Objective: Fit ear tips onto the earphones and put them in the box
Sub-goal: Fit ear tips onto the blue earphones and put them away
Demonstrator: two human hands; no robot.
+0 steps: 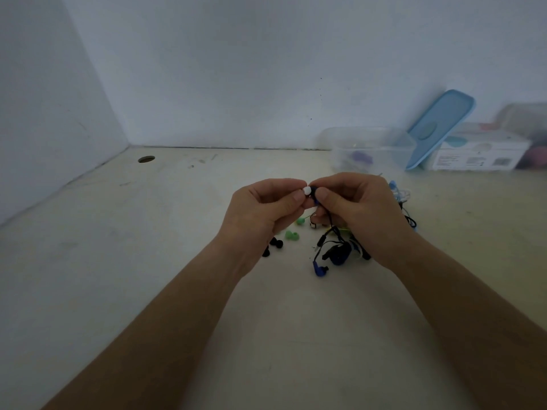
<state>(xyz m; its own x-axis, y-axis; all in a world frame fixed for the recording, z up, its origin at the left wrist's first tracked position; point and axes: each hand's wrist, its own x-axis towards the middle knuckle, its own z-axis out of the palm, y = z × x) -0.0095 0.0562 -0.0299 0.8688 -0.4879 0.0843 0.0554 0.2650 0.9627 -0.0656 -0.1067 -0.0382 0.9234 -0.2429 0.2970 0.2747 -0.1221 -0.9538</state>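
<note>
Both hands meet above the surface [148, 261]: the left hand [260, 211] pinches a white ear tip [307, 190] between thumb and forefinger, pressed against the blue earphone [315, 195] pinched by the right hand [355, 208]. Its black cable [330, 223] hangs to the tangled earphones [337, 253] below. Forearms angle inward. Behind stands the clear box [367, 149].

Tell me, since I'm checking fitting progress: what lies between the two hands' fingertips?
A white ear tip, pinched by the left hand, meets the blue earphone that the right hand holds; the head view shows it.
</note>
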